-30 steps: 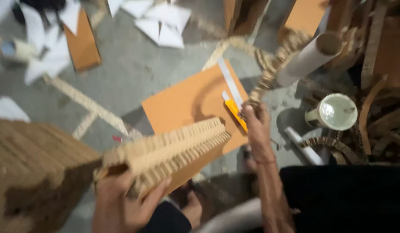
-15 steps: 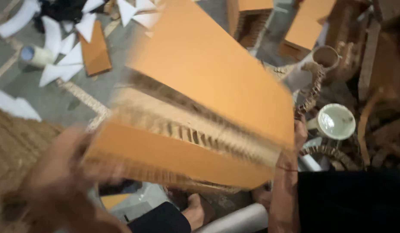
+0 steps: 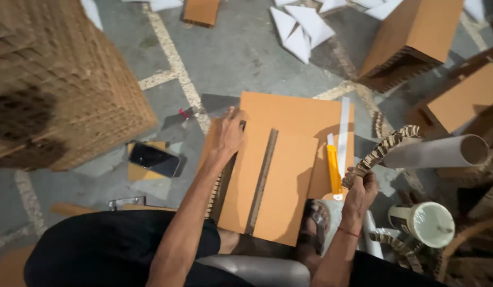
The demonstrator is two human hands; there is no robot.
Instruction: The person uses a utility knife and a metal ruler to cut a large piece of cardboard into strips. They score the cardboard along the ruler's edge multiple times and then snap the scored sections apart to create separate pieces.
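Head view: an orange cardboard panel (image 3: 281, 180) is lying flat on a bigger orange cardboard sheet (image 3: 294, 114) on the floor, right in front of the seated person. The left hand (image 3: 229, 134) is pressing down at the panel's upper left corner, fingers spread fairly flat, touching the board edge, not wrapping anything. A dark groove is running lengthwise down the panel, just right of that hand.

The right hand (image 3: 361, 187) is sitting off the panel's right edge, closed in a fist around the lower end of a corrugated cardboard strip (image 3: 387, 149) that is curving up and to the right. Just left of that fist a yellow utility knife (image 3: 333, 169) is lying on the sheet, beside a white ruler (image 3: 343, 135).

The surface is a grey concrete floor (image 3: 241, 53) with pale painted lines. A big stack of honeycomb cardboard (image 3: 60, 85) is standing at left, a phone (image 3: 154, 159) near it. A cardboard tube (image 3: 437, 151) and a white cup (image 3: 424, 223) are lying at right, white paper scraps (image 3: 302, 26) at top, more cardboard blocks (image 3: 411, 37) upper right.
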